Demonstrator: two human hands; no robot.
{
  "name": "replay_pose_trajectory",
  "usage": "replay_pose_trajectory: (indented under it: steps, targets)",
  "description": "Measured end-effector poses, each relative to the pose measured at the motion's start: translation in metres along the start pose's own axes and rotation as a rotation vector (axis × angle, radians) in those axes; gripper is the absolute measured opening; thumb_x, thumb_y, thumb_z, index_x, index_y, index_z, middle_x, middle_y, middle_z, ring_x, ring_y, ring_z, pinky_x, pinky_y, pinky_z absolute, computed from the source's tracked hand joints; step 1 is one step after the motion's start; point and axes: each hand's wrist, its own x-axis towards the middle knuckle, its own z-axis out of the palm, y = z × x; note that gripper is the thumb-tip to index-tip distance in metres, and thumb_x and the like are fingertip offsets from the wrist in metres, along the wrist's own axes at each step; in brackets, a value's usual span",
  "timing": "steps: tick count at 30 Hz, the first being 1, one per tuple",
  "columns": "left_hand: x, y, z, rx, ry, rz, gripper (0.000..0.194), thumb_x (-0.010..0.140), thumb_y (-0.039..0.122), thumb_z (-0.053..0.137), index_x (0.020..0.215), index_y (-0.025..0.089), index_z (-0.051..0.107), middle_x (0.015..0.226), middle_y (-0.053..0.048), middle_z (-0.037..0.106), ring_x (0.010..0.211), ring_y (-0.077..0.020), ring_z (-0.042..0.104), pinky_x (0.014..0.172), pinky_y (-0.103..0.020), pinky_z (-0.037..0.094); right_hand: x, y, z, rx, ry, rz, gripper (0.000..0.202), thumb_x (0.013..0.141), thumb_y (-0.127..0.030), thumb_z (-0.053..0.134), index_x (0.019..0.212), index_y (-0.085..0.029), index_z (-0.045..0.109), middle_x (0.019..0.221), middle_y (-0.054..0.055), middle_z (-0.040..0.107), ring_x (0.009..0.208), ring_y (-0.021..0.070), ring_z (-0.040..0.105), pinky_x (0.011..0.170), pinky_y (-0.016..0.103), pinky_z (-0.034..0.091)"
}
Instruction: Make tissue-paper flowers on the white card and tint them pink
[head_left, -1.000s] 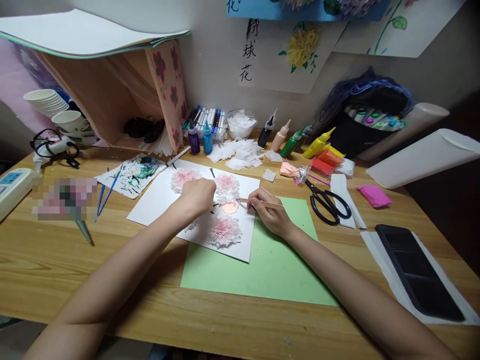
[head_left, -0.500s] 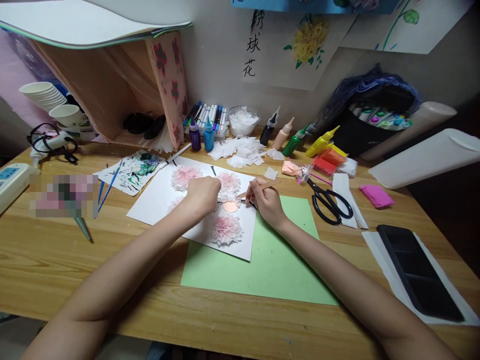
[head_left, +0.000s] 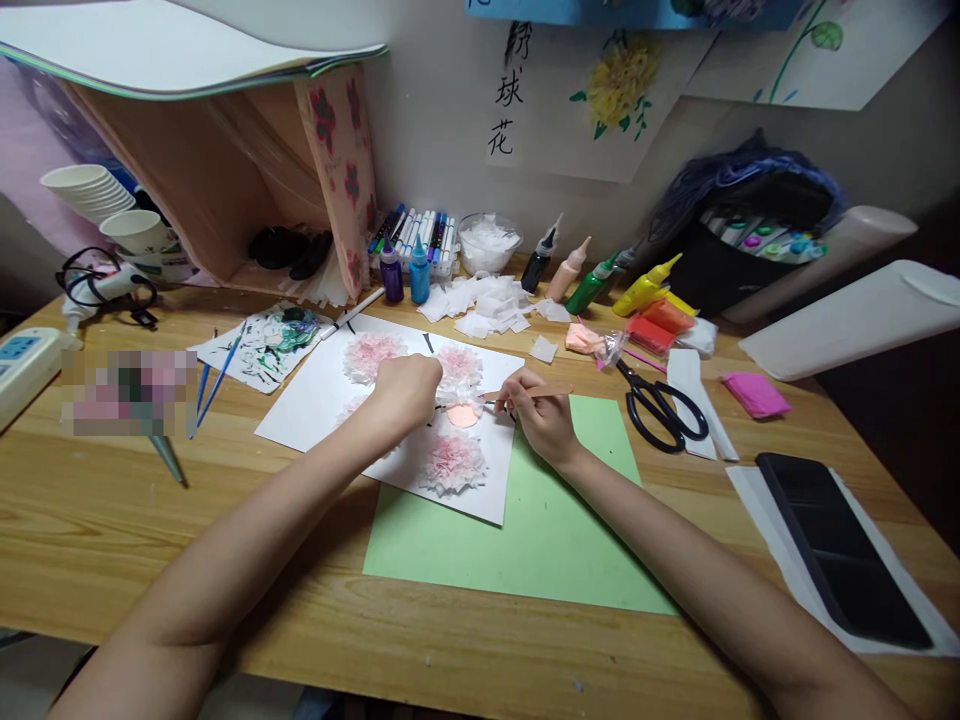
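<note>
Over the white paper (head_left: 296, 425), my left hand (head_left: 409, 388) is closed, knuckles up; whatever its fingers may hold is hidden beneath. My right hand (head_left: 544, 410), at the paper's right edge, grips a slim wooden stick (head_left: 556, 391), its tip pointing left. Between the hands lies a flat peach-coloured disc (head_left: 463, 414) with some white ruffled paper at its upper edge. Ruffled pink-and-white paper flowers sit around it: one at upper left (head_left: 373, 357), one at upper right (head_left: 459, 368) and one in front (head_left: 454, 463). Another is partly covered by my left arm.
Green paper (head_left: 525, 550) lies under the white sheet. Black scissors (head_left: 660, 410), a pink packet (head_left: 755, 396) and a black tray (head_left: 840, 550) are on the right. Behind stand paint bottles (head_left: 590, 283), loose white tissue squares (head_left: 487, 303) and a glass bowl (head_left: 489, 243). Blue brushes (head_left: 217, 385) lie left.
My right hand has shifted slightly right, drawing the wooden stick's tip away from the ruffled paper by the disc; the stick now lies more level. My left hand stays in place.
</note>
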Motion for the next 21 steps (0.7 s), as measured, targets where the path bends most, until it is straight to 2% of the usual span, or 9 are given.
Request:
replay_pose_trajectory:
  steps: [7, 12, 18, 21]
  targets:
    - [0.0002, -0.0007, -0.0014, 0.032, -0.025, 0.008, 0.018, 0.060, 0.000, 0.061, 0.065, 0.015, 0.071, 0.078, -0.014, 0.072, 0.084, -0.0299, 0.067, 0.073, -0.034, 0.047, 0.0058, -0.0023, 0.0056, -0.089, -0.056, -0.090, 0.040, 0.096, -0.046, 0.037, 0.065, -0.023, 0.051, 0.063, 0.002, 0.055, 0.068, 0.0181, 0.054, 0.066, 0.033, 0.043]
    - [0.0021, -0.0020, -0.0008, 0.027, -0.016, 0.023, 0.015, 0.061, 0.002, 0.063, 0.064, 0.015, 0.070, 0.078, -0.015, 0.072, 0.082, -0.0306, 0.067, 0.072, -0.035, 0.048, 0.0087, -0.0006, 0.0068, -0.088, -0.105, -0.085, 0.041, 0.097, -0.046, 0.034, 0.065, -0.023, 0.047, 0.065, 0.002, 0.053, 0.068, 0.0180, 0.053, 0.067, 0.033, 0.042]
    - [0.0039, -0.0037, 0.0000, 0.030, -0.017, 0.025, 0.013, 0.061, 0.004, 0.065, 0.067, 0.014, 0.071, 0.080, -0.015, 0.072, 0.084, -0.0316, 0.067, 0.070, -0.034, 0.048, 0.0035, 0.0036, 0.0050, -0.033, 0.027, -0.080, 0.042, 0.097, -0.044, 0.034, 0.066, -0.022, 0.051, 0.063, 0.001, 0.052, 0.063, 0.0163, 0.052, 0.063, 0.032, 0.041]
    - [0.0036, -0.0028, -0.0016, 0.049, -0.045, 0.013, 0.012, 0.062, 0.007, 0.066, 0.070, 0.014, 0.071, 0.083, -0.014, 0.072, 0.085, -0.0298, 0.067, 0.071, -0.033, 0.049, 0.0033, 0.0020, 0.0048, -0.024, 0.002, -0.105, 0.042, 0.097, -0.044, 0.034, 0.066, -0.022, 0.052, 0.063, 0.001, 0.052, 0.063, 0.0157, 0.052, 0.063, 0.031, 0.041]
